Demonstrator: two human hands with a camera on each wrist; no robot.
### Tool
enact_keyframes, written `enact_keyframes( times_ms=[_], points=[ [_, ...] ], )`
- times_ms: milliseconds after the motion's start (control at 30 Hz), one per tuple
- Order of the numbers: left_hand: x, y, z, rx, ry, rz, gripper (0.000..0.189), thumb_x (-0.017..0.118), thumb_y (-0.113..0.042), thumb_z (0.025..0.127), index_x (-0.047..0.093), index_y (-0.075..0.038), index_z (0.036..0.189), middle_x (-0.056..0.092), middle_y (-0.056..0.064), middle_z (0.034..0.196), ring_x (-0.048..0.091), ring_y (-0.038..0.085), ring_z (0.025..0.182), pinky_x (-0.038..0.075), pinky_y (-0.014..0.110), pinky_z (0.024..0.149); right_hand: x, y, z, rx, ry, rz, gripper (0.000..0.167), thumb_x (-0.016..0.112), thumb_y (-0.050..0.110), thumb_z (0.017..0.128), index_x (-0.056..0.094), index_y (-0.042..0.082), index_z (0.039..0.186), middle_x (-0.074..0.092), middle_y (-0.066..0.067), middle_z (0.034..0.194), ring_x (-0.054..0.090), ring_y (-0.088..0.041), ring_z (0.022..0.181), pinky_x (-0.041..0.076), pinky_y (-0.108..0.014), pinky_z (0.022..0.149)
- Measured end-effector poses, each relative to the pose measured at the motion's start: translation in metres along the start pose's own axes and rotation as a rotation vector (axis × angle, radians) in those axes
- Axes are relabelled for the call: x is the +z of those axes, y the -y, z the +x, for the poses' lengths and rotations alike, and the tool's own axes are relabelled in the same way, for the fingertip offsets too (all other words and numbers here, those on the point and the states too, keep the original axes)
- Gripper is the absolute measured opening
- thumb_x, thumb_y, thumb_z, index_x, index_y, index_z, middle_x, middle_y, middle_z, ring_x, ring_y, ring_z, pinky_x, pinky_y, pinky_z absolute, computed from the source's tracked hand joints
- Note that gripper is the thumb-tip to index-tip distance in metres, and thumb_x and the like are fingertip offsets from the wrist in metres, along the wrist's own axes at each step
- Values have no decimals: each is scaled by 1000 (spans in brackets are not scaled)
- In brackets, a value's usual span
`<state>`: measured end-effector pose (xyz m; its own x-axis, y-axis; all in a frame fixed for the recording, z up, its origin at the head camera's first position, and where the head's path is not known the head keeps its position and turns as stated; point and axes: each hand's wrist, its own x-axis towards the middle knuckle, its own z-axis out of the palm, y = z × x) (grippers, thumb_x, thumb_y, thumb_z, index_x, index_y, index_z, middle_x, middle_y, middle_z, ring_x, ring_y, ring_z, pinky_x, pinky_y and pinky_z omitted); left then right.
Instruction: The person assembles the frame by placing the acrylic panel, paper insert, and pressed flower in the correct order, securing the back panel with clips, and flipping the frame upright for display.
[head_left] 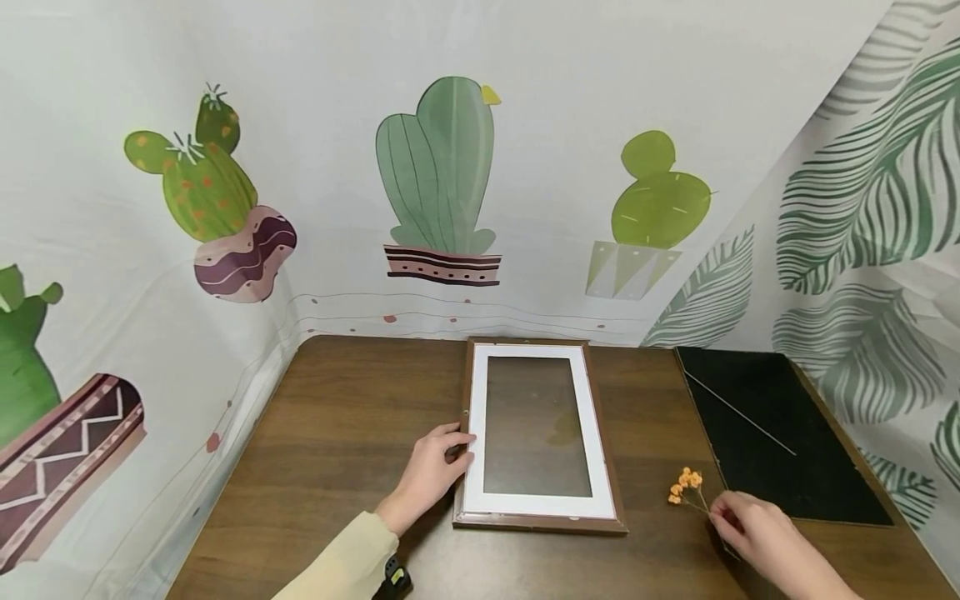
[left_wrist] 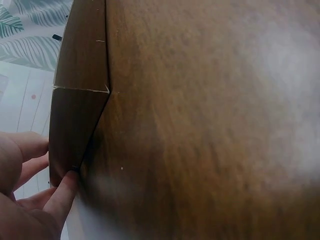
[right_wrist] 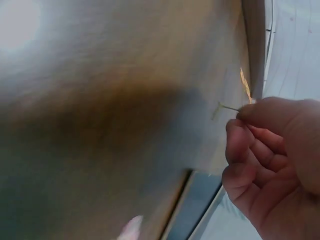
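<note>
Half done, perhaps: left hand (head_left: 429, 468) grips the frame (head_left: 537, 524), right hand (head_left: 761, 533) pinches flowers (head_left: 686, 482), unplaced; black board (head_left: 783, 404) lies apart near the table's (head_left: 360, 408) right edge.

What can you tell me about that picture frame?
The frame is a brown, wood-look rectangle with a white border around a brownish middle, whose faint greenish reflection suggests a clear pane. A pale line marks one outer corner. It lies on the table, long sides running near to far, and the left hand holds its left side.
</note>
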<state>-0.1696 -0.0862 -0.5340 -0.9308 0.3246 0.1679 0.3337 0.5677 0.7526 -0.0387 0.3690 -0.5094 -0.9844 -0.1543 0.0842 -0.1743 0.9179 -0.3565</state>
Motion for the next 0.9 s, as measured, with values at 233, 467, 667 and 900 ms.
enact_keyframes(
  times_ms=[233, 467, 667, 900],
  points=[
    [0, -1, 0, 1, -11, -12, 22, 75, -4, 92, 79, -2, 114, 63, 29, 134, 68, 39, 115, 62, 35, 83, 3, 16, 28, -97, -197, -19, 32, 81, -7, 79, 61, 18, 77, 46, 15, 70, 37, 6, 63, 38, -22, 51],
    [-2, -1, 1, -1, -13, 2, 22, 75, -5, 92, 79, -3, 114, 63, 29, 134, 67, 39, 115, 62, 37, 84, -1, 42, 68, -153, -178, 33, 25, 78, -7, 83, 64, 14, 79, 53, 12, 71, 43, 3, 64, 44, -23, 54],
    [-2, -2, 1, -6, 3, 8, 22, 75, -6, 93, 79, -3, 115, 63, 28, 135, 67, 40, 117, 61, 38, 85, 1, 61, 102, -141, -103, 72, 17, 76, -3, 88, 67, 10, 83, 59, 8, 73, 49, -2, 65, 48, -24, 56],
    [-3, -3, -2, -16, 15, -4, 23, 75, -6, 93, 79, -3, 116, 62, 29, 136, 65, 41, 119, 61, 39, 85, 16, 70, 131, -147, -56, 141, 13, 74, -2, 91, 69, 8, 85, 63, 6, 74, 52, -3, 66, 49, -24, 57]
  ],
)
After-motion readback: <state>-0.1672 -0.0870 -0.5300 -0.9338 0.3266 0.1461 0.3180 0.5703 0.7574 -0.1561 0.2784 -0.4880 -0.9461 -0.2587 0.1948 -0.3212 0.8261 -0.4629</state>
